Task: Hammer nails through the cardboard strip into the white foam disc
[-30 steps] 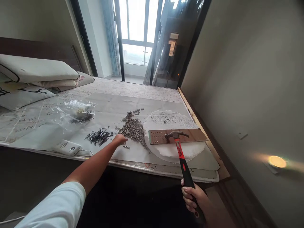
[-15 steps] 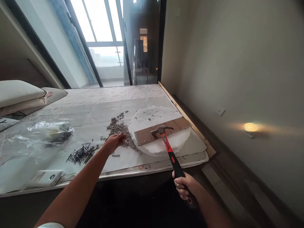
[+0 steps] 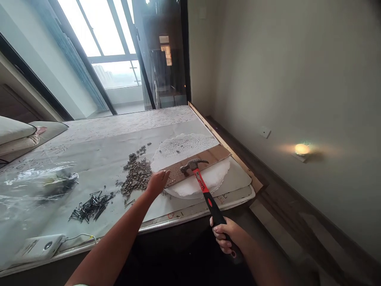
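Note:
My right hand (image 3: 224,236) is wrapped round the black grip of a claw hammer (image 3: 201,182) with a red neck. The hammer's metal head is over a brown board (image 3: 212,155) dotted with small holes; whether it touches cannot be told. At the board's left end is my left hand (image 3: 157,182), fingers drawn together; anything pinched in them is too small to make out. Beneath the board lies a white round sheet (image 3: 196,186) with a bumpy upper part. Left of my left hand spreads a heap of grey gravel (image 3: 135,174). Dark nails (image 3: 91,206) lie piled nearer me.
A mattress (image 3: 154,115) with a pale covering carries everything. Clear plastic (image 3: 35,182) and a white box with a cable (image 3: 41,248) are at the left. Folded bedding (image 3: 16,137) sits farther back. A wooden edge strip (image 3: 208,123) runs beside the wall, which has a glowing light (image 3: 302,149).
My left hand has moved right, from the gravel to the board's left end. The hammer stays over the board in my right hand. The view has turned slightly right.

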`<state>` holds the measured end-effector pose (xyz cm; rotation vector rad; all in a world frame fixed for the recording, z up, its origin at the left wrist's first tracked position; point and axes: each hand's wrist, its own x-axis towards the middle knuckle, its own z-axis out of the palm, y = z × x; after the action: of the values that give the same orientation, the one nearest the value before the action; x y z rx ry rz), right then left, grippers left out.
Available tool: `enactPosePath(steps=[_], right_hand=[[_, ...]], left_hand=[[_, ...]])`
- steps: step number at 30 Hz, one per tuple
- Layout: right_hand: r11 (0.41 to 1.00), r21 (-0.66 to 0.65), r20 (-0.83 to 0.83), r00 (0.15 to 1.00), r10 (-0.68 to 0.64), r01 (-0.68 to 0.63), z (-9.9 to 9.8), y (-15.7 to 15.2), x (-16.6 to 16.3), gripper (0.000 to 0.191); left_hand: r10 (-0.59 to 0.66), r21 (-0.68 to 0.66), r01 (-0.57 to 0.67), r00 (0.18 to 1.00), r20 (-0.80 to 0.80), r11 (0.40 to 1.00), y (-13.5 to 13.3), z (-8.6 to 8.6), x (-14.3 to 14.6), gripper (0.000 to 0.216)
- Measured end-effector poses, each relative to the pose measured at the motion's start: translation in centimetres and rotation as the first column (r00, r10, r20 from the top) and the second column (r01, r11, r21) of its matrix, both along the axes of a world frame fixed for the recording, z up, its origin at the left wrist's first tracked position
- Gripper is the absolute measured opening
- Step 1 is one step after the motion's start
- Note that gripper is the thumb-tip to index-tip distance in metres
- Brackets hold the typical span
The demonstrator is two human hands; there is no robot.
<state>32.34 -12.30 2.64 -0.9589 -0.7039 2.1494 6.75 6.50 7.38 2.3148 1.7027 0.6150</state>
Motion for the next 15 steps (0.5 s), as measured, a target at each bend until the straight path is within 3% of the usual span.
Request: enactPosePath(steps=[4, 15], right_hand=[[1.0, -0.001, -0.011, 1.0, 0.013, -0.013, -0.6, 0.4, 0.2, 0.023], [1.0, -0.02, -0.025, 1.0, 0.012, -0.013, -0.9, 0.5, 0.4, 0.024]], left_hand=[[-0.071, 0.002, 0.071, 0.995, -0.071, 0.997, 0.6, -1.0, 1.4, 0.035], [-0.036, -0.083, 0.013, 0.956, -0.291, 0.996, 0.9, -0.9, 2.8, 0.04]])
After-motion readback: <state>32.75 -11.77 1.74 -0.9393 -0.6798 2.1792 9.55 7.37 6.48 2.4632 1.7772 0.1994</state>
